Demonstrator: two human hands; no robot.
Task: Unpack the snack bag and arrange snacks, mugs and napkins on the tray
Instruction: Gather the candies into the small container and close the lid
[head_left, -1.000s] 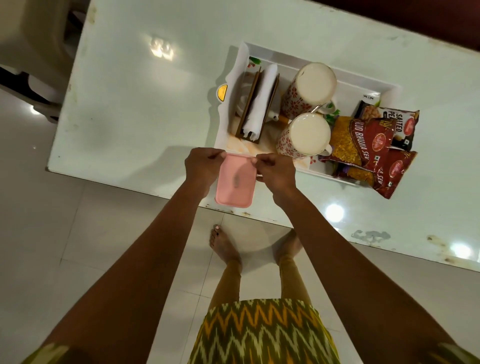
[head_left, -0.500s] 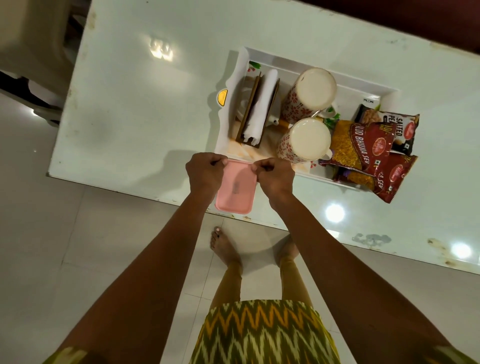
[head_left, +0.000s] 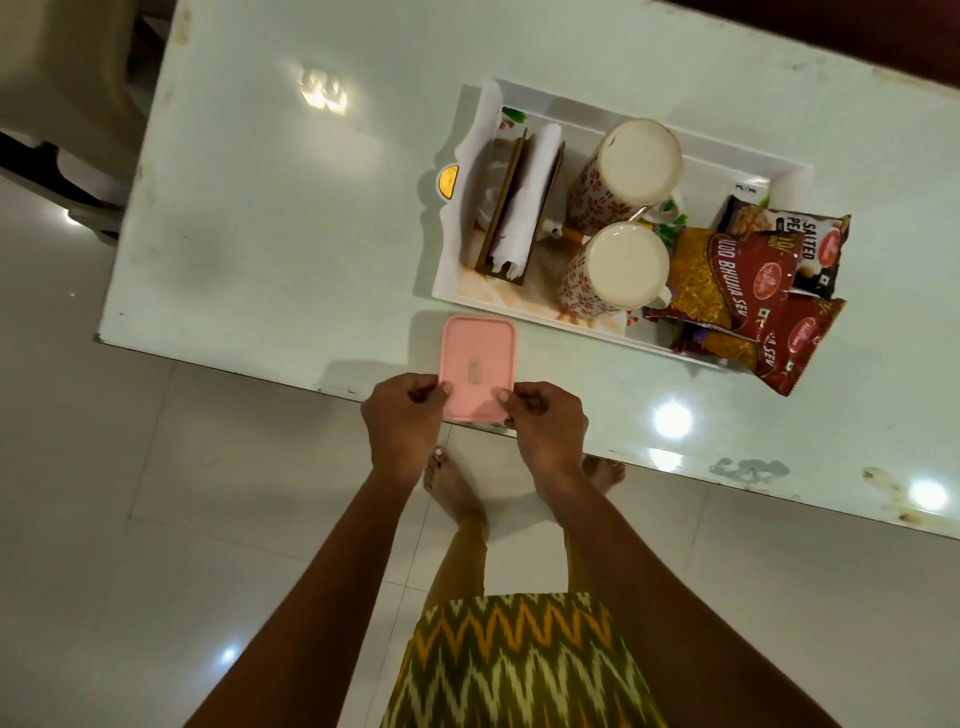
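A pink lidded box (head_left: 477, 364) lies flat on the table's near edge, just in front of the white tray (head_left: 540, 312). My left hand (head_left: 402, 421) pinches its near left corner and my right hand (head_left: 545, 423) pinches its near right corner. On the tray stand a wooden napkin holder with white napkins (head_left: 524, 208), two floral mugs (head_left: 623, 171) (head_left: 613, 270), and red snack packets (head_left: 727, 280) with a salted peanuts packet (head_left: 800, 234) at the right end, some overhanging the rim.
The white table (head_left: 291, 208) is glossy, with its near edge running diagonally under my hands. A pale chair (head_left: 62, 93) stands at the far left. My bare feet are on the tiled floor below the table edge.
Both hands slid from the far corners of the pink box back to its near corners. The box stays flat on the table by the tray.
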